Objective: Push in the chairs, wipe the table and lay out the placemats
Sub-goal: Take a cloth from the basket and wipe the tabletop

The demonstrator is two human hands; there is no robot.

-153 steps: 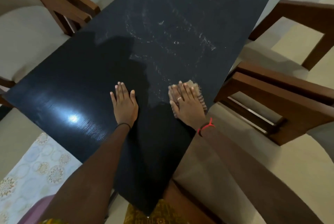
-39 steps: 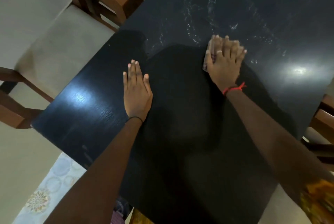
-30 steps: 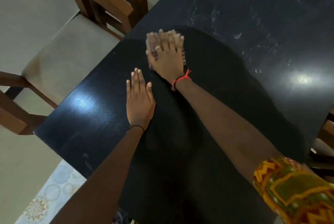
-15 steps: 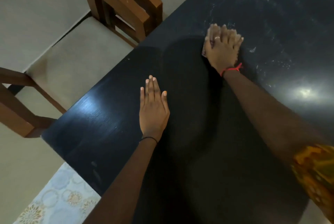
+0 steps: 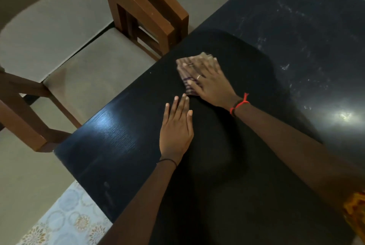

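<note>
Table [image 5: 118,146] bears left hand [image 5: 175,132], fingers [image 5: 178,106] together; right hand [image 5: 213,86] presses cloth [image 5: 180,67], fingers [image 5: 207,68] straight.

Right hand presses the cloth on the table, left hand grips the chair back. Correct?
Not quite. The left hand is not on the chair; it lies flat on the table, fingers straight. The right hand does press the cloth on the table. The head view shows it.

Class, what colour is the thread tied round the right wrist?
Red thread, clearest in the head view.
</note>
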